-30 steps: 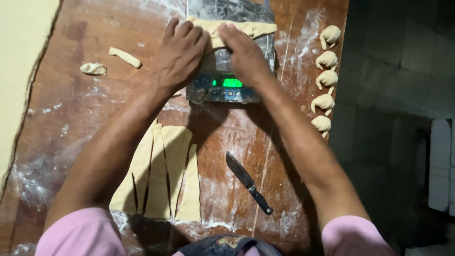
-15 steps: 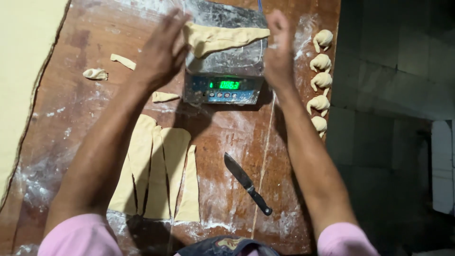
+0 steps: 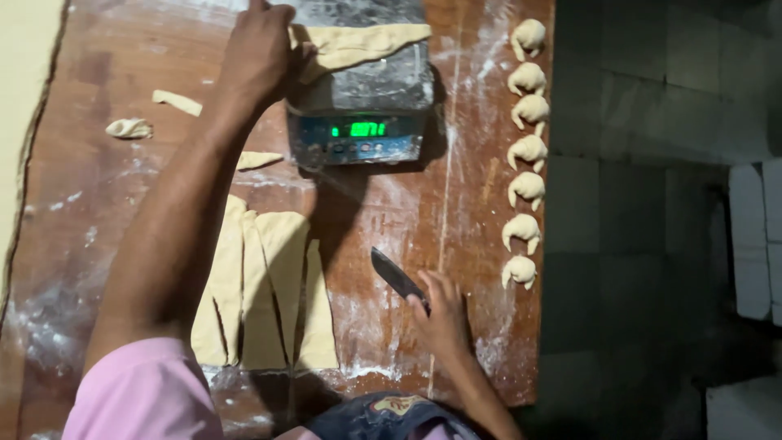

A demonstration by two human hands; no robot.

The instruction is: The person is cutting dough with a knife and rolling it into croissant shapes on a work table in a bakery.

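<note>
Fingers of the left hand pinch the near-left end of a long dough strip draped over the kitchen scale at the far side of the floury bench. Right hand sits near, fingers curled around the knife handle, blade pointing far-left. Cut dough triangles lie left of it; shaped rolls line the right edge.
</note>
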